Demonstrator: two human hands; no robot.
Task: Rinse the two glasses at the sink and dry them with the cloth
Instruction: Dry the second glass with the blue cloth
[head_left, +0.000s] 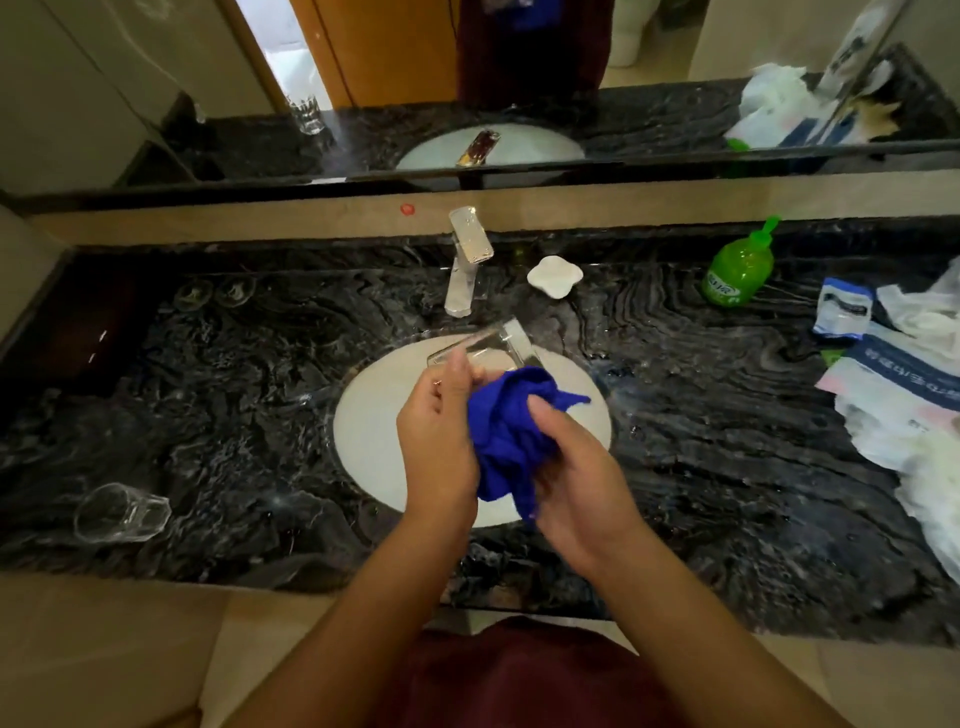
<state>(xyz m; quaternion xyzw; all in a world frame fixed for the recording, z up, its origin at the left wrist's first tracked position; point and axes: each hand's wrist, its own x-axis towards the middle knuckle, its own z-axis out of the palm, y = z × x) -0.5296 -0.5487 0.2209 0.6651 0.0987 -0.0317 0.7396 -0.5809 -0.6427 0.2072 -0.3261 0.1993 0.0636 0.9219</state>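
Left hand (436, 431): grips tilted glass (483, 348) above sink (363, 415).
Right hand (576, 467): clutches blue cloth (509, 421) against it.
Second glass (122, 512): on bench (701, 441), 8 o'clock from the sink.

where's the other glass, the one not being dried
In the head view the second glass lies on its side on the dark marble counter, near its front edge, far to the left of the sink and apart from both hands.

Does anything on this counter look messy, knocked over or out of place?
Yes. A second glass lies tipped on its side on the dark marble counter, left of the sink. At the far right, crumpled plastic bags and packets are strewn in a heap. No breakage shows.
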